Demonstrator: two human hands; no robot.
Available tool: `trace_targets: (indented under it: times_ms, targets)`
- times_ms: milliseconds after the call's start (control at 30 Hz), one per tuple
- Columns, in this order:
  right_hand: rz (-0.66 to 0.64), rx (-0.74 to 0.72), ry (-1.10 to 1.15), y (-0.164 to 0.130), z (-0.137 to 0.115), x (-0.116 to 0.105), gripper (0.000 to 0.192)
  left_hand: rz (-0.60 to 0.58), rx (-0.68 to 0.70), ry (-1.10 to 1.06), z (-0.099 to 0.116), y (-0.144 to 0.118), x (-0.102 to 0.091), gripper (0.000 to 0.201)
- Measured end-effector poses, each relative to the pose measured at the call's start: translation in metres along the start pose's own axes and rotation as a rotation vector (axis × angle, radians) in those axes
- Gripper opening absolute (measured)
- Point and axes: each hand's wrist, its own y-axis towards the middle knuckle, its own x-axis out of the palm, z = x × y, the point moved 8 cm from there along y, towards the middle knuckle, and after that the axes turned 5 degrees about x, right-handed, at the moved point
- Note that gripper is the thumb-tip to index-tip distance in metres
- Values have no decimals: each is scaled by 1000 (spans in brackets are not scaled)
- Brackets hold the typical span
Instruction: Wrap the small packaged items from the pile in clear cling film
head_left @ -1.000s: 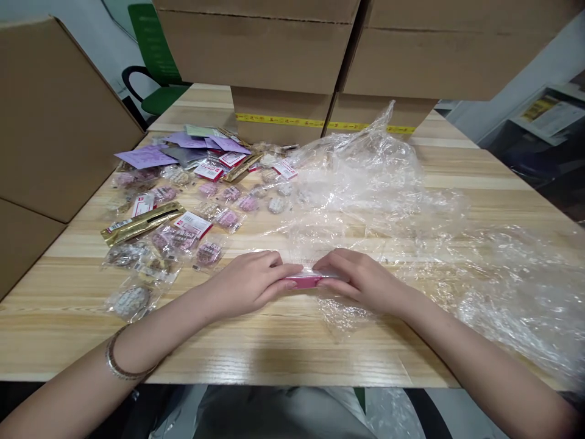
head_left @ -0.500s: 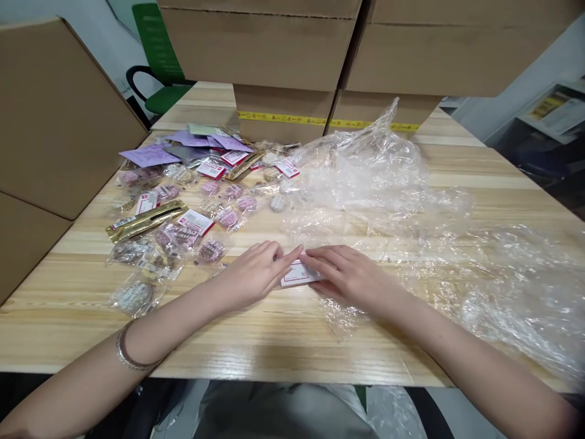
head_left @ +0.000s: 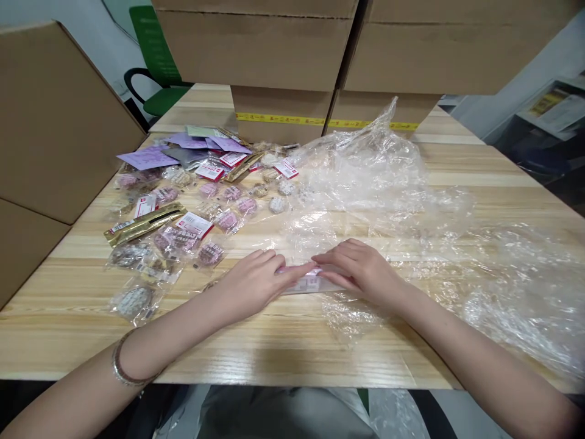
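Both hands, left (head_left: 250,283) and right (head_left: 361,271), press flat fingers on a packet (head_left: 305,284), pinning it to the bench (head_left: 274,341).

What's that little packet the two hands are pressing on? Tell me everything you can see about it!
The little packet is small and flat, seemingly clear plastic with a white and pink label. It lies flat on the wooden table, near the front edge. The left hand and right hand press their fingertips onto it from either side, covering much of it. Crumpled clear plastic wrap lies against its right end. Its print is too small to read.
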Motion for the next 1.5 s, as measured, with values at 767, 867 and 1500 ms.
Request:
trace_targets:
  times_ms: [767,867,1500]
  targets:
    - [-183,205,184,-13,14,-4,40,148,-40,-85,-16,2,-4,36]
    - [-166,362,290,-14,32,4,32,130,-104,-35,-21,1,-5,34]
    - [-100,96,-20,-4,-1,14,37,117,32,195,0,7,-8,52]
